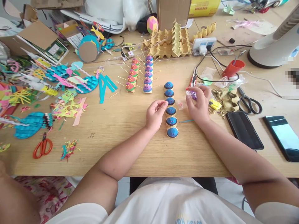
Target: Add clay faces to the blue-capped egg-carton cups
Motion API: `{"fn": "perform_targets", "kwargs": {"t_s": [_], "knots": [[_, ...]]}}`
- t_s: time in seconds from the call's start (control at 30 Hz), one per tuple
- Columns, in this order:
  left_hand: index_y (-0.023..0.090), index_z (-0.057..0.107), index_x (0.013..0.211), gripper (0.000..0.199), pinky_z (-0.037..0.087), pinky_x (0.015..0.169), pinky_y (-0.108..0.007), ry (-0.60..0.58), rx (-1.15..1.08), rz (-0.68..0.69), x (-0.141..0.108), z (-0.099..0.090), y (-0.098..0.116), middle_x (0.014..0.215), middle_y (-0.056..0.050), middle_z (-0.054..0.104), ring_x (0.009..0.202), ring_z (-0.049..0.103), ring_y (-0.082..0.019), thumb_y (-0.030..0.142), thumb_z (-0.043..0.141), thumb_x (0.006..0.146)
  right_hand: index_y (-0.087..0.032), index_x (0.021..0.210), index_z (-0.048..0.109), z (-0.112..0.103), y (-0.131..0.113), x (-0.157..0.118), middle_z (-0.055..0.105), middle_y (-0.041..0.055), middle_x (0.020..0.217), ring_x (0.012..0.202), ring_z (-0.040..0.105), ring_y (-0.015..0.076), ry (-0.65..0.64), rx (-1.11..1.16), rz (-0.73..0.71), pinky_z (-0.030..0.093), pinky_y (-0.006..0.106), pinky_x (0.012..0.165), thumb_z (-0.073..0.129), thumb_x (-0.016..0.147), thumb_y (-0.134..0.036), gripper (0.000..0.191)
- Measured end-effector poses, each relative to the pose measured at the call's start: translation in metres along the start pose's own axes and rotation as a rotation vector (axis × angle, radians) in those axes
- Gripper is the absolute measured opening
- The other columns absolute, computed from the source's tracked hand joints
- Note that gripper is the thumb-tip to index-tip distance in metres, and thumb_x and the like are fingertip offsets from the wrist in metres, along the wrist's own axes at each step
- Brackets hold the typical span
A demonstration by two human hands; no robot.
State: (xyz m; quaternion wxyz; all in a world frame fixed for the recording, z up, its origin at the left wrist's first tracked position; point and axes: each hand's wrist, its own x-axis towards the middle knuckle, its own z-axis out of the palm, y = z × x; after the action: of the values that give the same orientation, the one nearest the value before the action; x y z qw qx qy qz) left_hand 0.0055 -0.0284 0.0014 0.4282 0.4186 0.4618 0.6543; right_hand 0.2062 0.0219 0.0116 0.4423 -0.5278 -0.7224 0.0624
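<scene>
A strip of egg-carton cups (171,111) stands upright in front of me, its domes covered in blue clay with dark rims and small face details. My left hand (155,114) is at its left side, thumb and forefinger pinched beside the third dome; whatever lies between them is too small to make out. To the right of the strip, my right hand (199,104) has its thumb and forefinger closed around a small clear bag of purple clay (192,94). A thin blue strip (187,120) lies on the table below that hand.
Two finished-looking cup strips, one red and green (132,75), one purple (148,74), bristle with sticks. At right are black scissors (249,101), two phones (244,130), a red cup (233,67) and cables. Orange scissors (43,146) and paper scraps lie left, near another person's arm (16,196).
</scene>
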Motion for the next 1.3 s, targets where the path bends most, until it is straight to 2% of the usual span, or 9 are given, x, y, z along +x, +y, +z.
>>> {"fn": "perform_targets", "kwargs": {"t_s": [0.17,0.3,0.47,0.7,0.8,0.9,1.0,1.17,1.3], "knots": [[0.023,0.081,0.101,0.045,0.057,0.093,-0.031,-0.086,0.078,0.036,-0.003,-0.002,0.003,0.108,-0.007,0.082,0.098,0.073,-0.017,0.066,0.067,0.097,-0.028,0.121,0.072,-0.002,-0.016,-0.006,0.057,0.0153,0.135,0.135,0.056,0.0368,0.006,0.037,-0.08,0.044,0.065,0.117,0.05,0.106,-0.046,0.032],[0.023,0.082,0.098,0.047,0.056,0.096,-0.032,-0.142,0.132,0.09,-0.007,-0.002,0.011,0.104,-0.007,0.081,0.098,0.073,-0.017,0.066,0.064,0.1,-0.031,0.119,0.074,-0.006,-0.027,-0.012,0.056,0.0134,0.139,0.138,0.052,0.0383,-0.082,0.068,-0.165,0.039,0.067,0.121,0.053,0.104,-0.049,0.032],[0.024,0.084,0.098,0.052,0.055,0.096,-0.033,-0.193,0.163,0.111,-0.01,-0.003,0.016,0.102,-0.007,0.081,0.098,0.072,-0.019,0.068,0.058,0.102,-0.036,0.119,0.077,-0.005,-0.031,-0.013,0.057,0.0108,0.143,0.143,0.049,0.0422,-0.209,0.083,-0.259,0.031,0.069,0.127,0.064,0.096,-0.063,0.038],[0.025,0.086,0.095,0.064,0.054,0.091,-0.037,-0.231,0.09,0.076,-0.012,-0.005,0.014,0.1,-0.009,0.08,0.093,0.068,-0.021,0.077,0.049,0.101,-0.038,0.114,0.079,-0.002,-0.028,-0.014,0.06,0.0088,0.142,0.143,0.05,0.0414,-0.218,0.085,-0.296,0.032,0.068,0.127,0.067,0.093,-0.068,0.038],[0.025,0.088,0.095,0.068,0.053,0.096,-0.039,-0.252,0.127,0.072,-0.013,-0.005,0.019,0.103,-0.01,0.078,0.095,0.068,-0.022,0.081,0.049,0.097,-0.038,0.122,0.077,-0.001,-0.029,-0.015,0.059,0.0101,0.143,0.143,0.05,0.0421,-0.243,0.105,-0.283,0.034,0.069,0.126,0.067,0.091,-0.075,0.049],[0.029,0.089,0.103,0.068,0.051,0.104,-0.041,-0.311,0.249,0.129,-0.015,-0.007,0.023,0.111,-0.009,0.078,0.106,0.067,-0.026,0.078,0.041,0.102,-0.037,0.137,0.069,0.002,-0.029,-0.015,0.055,0.0123,0.146,0.145,0.05,0.0423,-0.205,0.138,-0.235,0.035,0.069,0.126,0.064,0.089,-0.08,0.065],[0.032,0.088,0.112,0.068,0.05,0.109,-0.044,-0.349,0.348,0.209,-0.015,-0.01,0.024,0.114,-0.008,0.079,0.111,0.066,-0.027,0.071,0.033,0.107,-0.036,0.143,0.064,0.003,-0.027,-0.014,0.052,0.014,0.15,0.15,0.046,0.0434,-0.164,0.135,-0.189,0.034,0.07,0.128,0.065,0.087,-0.083,0.073],[0.033,0.089,0.109,0.07,0.049,0.109,-0.043,-0.281,0.319,0.217,-0.012,-0.012,0.016,0.109,-0.007,0.078,0.11,0.066,-0.026,0.073,0.031,0.107,-0.034,0.15,0.058,0.005,-0.019,-0.011,0.045,0.0168,0.158,0.155,0.042,0.0454,-0.144,0.164,-0.156,0.039,0.071,0.126,0.068,0.082,-0.087,0.086],[0.035,0.09,0.101,0.069,0.049,0.108,-0.043,-0.19,0.218,0.189,-0.01,-0.012,0.008,0.104,-0.007,0.077,0.107,0.067,-0.026,0.076,0.035,0.105,-0.034,0.15,0.057,0.007,-0.016,-0.009,0.044,0.0167,0.16,0.158,0.038,0.0468,-0.124,0.161,-0.126,0.037,0.073,0.126,0.069,0.081,-0.087,0.087]]}}
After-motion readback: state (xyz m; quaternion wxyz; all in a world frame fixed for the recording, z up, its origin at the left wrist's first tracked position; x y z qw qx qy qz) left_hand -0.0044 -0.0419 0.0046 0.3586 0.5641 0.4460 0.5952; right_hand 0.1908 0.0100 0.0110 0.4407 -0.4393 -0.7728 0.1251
